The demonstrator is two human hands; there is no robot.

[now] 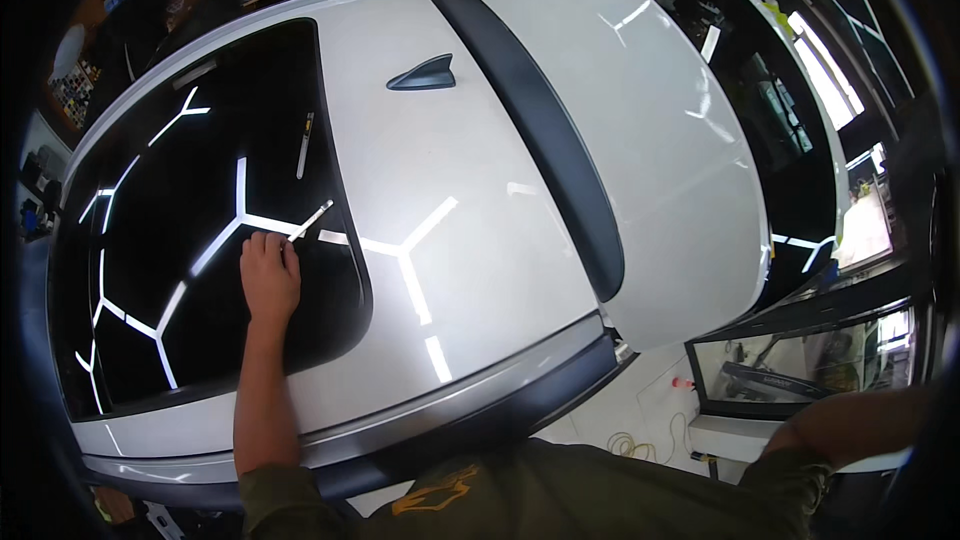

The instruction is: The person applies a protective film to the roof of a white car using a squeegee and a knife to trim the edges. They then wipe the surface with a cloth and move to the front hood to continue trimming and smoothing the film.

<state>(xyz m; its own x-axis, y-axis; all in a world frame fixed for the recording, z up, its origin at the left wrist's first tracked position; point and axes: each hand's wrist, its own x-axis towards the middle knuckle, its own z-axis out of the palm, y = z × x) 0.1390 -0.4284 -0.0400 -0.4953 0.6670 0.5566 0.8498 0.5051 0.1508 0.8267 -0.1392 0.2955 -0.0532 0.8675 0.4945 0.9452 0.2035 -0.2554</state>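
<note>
- Glass panel, dark and glossy, takes up the left part of the pale car roof; bright bar-shaped reflections run across both surfaces in branching lines.
- Left hand reaches over the glass panel near its right-hand edge, back of the hand uppermost, fingers curled.
- Left hand pinches a slim white stick near one end, between thumb and fingers; the free end points up and to the right, toward the panel's edge.
- Contact of the free end with the glass: cannot tell from this angle.
- Right arm stretches out to the right; its hand lies beyond the view, so whether it is spread or gripping cannot be told.
- Second stick, slim, pale at the lower end and darker at the upper, lies on the glass farther up, near the same edge, apart from the hand.
- Roof fin, dark grey, stands on the pale roof to the right of the panel.
- Dark strip curves between the roof and a large pale body panel at right.
- Lower right: dark-framed pane; yellow cable coiled loosely on the pale floor.
- Olive shirt with an orange print fills the lower edge.
</note>
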